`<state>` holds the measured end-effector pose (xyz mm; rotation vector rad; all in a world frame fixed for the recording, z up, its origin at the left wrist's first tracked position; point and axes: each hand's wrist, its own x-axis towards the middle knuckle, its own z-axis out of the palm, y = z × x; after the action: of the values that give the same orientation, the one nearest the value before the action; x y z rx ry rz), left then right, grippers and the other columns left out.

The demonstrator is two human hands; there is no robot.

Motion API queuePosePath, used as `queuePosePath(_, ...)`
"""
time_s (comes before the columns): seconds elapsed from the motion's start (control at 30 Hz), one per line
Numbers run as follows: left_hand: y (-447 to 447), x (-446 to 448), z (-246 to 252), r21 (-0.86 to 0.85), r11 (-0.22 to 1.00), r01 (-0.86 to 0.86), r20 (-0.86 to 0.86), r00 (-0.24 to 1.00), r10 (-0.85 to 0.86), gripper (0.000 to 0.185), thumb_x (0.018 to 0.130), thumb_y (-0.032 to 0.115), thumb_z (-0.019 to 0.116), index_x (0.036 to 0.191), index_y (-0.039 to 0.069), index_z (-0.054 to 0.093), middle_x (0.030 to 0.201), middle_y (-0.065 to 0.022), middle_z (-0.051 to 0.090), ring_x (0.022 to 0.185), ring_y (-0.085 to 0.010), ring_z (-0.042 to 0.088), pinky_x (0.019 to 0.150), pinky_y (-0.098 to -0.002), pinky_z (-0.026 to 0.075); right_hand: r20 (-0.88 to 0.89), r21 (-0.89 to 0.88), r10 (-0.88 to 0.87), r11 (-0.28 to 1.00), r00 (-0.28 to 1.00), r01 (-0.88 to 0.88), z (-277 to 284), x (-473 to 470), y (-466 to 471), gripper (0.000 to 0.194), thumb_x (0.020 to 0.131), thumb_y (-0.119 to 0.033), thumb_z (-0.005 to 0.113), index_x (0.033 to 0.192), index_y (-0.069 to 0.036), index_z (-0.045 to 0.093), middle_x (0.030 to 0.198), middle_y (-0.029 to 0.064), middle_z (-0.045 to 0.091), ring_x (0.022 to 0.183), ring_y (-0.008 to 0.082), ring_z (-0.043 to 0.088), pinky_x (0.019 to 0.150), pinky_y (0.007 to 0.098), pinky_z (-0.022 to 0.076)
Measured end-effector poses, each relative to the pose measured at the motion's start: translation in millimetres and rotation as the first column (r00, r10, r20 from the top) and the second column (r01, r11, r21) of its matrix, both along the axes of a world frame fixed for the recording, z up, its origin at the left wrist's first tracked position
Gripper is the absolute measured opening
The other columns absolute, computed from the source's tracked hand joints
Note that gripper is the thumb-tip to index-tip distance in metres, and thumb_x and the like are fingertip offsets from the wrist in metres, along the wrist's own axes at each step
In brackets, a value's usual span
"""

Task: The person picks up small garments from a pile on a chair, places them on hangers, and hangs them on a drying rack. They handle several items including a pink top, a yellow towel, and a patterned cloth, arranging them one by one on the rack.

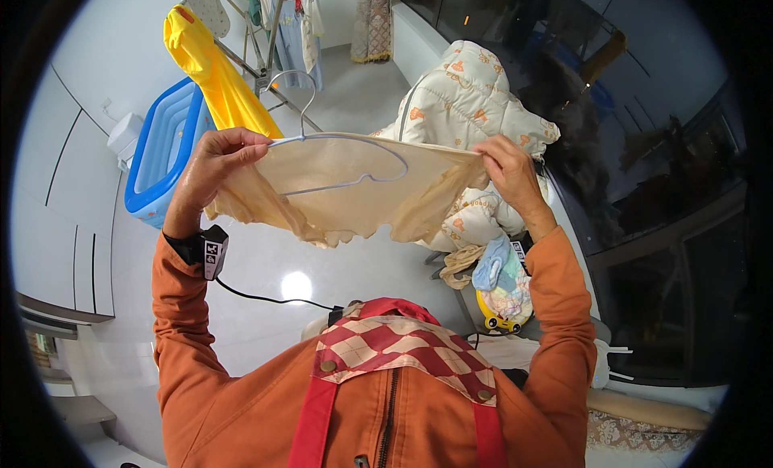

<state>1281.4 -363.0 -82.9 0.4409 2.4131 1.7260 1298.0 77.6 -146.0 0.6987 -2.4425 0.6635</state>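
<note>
Between my two hands a thin beige garment is stretched out at chest height, its lower edge ruffled. My left hand pinches the garment's upper left edge together with one shoulder of a pale blue wire hanger. The hanger's hook stands up above the cloth. Its far shoulder and lower bar are visible against the fabric; whether they lie inside or in front of it I cannot tell. With thumb and fingers my right hand grips the upper right corner of the garment, away from the hanger.
Ahead is a metal drying rack with hung clothes, including a yellow garment. An inflatable blue tub sits left. Right are a quilted white coat and a yellow basin of laundry. A black cable hangs from my left wrist.
</note>
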Motion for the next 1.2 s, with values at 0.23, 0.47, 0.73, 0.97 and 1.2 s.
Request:
queuePosePath(0.23,-5.7,0.3,3.0,-0.052,0.998,0.024,-0.016,1.000,-0.024,0.020,0.084,0.020,0.067,0.092,0.001,0.068,0.082,0.0003,0.063,0.075,-0.0064,0.054,0.073,-0.0208,0.043,0.128,-0.154,-0.130,0.977,0.983,0.149,-7.4,-21.6,0.2,0.012,0.087,-0.009,0.057,0.095,-0.003,0.062,0.084,0.0072,0.062,0.075,0.0230,0.061,0.068,0.0328,0.0503)
queuePosePath(0.47,-8.5,-0.9,-6.6,-0.082,0.996,-0.034,-0.003,0.999,0.034,0.021,0.085,0.020,0.066,0.091,0.000,0.067,0.080,0.0021,0.061,0.076,-0.0060,0.054,0.072,-0.0211,0.043,0.485,-0.857,0.523,0.445,0.701,0.261,-1.2,-26.3,-18.1,0.019,0.093,-0.020,0.053,0.105,-0.007,0.058,0.095,-0.0018,0.060,0.085,0.0067,0.057,0.073,0.0242,0.0495)
queuePosePath(0.73,0.7,-0.6,-17.3,-0.062,0.998,0.018,0.088,0.996,-0.013,0.020,0.086,0.019,0.064,0.096,0.001,0.065,0.085,0.0016,0.062,0.080,-0.0059,0.055,0.074,-0.0208,0.044,0.576,-0.772,0.307,0.511,0.758,0.380,-4.0,-32.3,-42.6,0.018,0.091,-0.022,0.056,0.103,-0.009,0.061,0.088,-0.0016,0.062,0.078,0.0069,0.059,0.066,0.0221,0.0482)
queuePosePath(0.97,17.8,-15.0,-37.9,0.053,0.991,0.122,0.244,0.961,-0.131,0.020,0.085,0.020,0.067,0.096,0.003,0.066,0.088,0.0018,0.063,0.081,-0.0059,0.056,0.076,-0.0199,0.044,0.448,-0.894,0.602,0.330,0.661,0.305,16.1,-16.5,-72.0,0.017,0.088,-0.018,0.059,0.101,-0.008,0.060,0.090,-0.0004,0.062,0.081,0.0087,0.059,0.072,0.0228,0.0469)
queuePosePath(1.2,39.9,-14.5,-41.6,0.114,0.987,0.116,0.206,0.969,-0.138,0.016,0.086,0.017,0.066,0.095,0.003,0.064,0.086,0.0014,0.063,0.078,-0.0058,0.056,0.073,-0.0195,0.045,0.475,-0.862,0.600,0.466,0.644,0.201,22.5,-0.5,-81.3,0.016,0.088,-0.014,0.061,0.099,-0.003,0.063,0.095,0.0021,0.063,0.081,0.0074,0.056,0.075,0.0204,0.0443)
